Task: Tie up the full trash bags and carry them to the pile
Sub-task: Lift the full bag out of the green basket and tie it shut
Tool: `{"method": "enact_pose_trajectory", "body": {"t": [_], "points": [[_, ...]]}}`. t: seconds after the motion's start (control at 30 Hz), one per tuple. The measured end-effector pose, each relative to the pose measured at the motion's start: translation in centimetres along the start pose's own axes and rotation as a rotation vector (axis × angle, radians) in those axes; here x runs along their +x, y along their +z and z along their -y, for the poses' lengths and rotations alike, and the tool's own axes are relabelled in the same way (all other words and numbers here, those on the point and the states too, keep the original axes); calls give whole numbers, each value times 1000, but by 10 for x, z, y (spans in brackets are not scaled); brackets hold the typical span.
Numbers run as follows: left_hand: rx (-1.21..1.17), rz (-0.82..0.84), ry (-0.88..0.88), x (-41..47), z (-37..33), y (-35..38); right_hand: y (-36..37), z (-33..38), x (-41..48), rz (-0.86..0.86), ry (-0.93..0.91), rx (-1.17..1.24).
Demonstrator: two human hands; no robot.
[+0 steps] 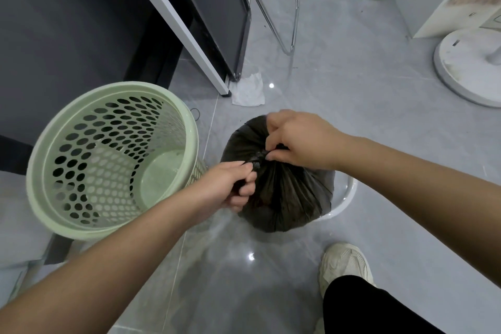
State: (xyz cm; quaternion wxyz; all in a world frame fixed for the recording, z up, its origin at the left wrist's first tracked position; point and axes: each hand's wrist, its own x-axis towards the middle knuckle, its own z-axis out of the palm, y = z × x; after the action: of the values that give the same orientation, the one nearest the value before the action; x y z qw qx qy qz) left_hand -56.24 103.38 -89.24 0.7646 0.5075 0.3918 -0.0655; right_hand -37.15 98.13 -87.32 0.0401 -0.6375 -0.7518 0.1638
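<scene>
A full black trash bag (pixel 282 198) stands on the grey tiled floor in the middle of the head view, its top gathered into a twisted neck. My left hand (pixel 230 184) grips one end of the bag's neck from the lower left. My right hand (pixel 295 141) pinches the other end from the upper right, fingers closed on the plastic. Both hands meet at the knot on top of the bag. An empty pale green perforated bin (pixel 67 214) stands just left of the bag.
A dark cabinet with a white frame (pixel 173 16) rises behind the bin. A chrome chair leg (pixel 294 8) and a crumpled white tissue (pixel 249 89) lie beyond the bag. A white fan base (pixel 466 68) sits at the right. My white shoe (pixel 344 266) is below the bag.
</scene>
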Motion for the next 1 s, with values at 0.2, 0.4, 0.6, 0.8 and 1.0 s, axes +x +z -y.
{"method": "enact_pose_trajectory", "body": {"t": [0.2,0.4,0.6,0.8,1.0], "points": [[573,-319,275,6,13,23,-4,13,1,13,396,555],[1099,-510,302,14,31,34,18,27,15,145,1003,1380],[1135,-362,194,16,33,19,17,20,20,304,853,1212],[783,-534,302,16,-10,-9,-1,25,8,355,325,138],[437,-303,320,47,-35,-9,10,37,-13,262,24,-385]]}}
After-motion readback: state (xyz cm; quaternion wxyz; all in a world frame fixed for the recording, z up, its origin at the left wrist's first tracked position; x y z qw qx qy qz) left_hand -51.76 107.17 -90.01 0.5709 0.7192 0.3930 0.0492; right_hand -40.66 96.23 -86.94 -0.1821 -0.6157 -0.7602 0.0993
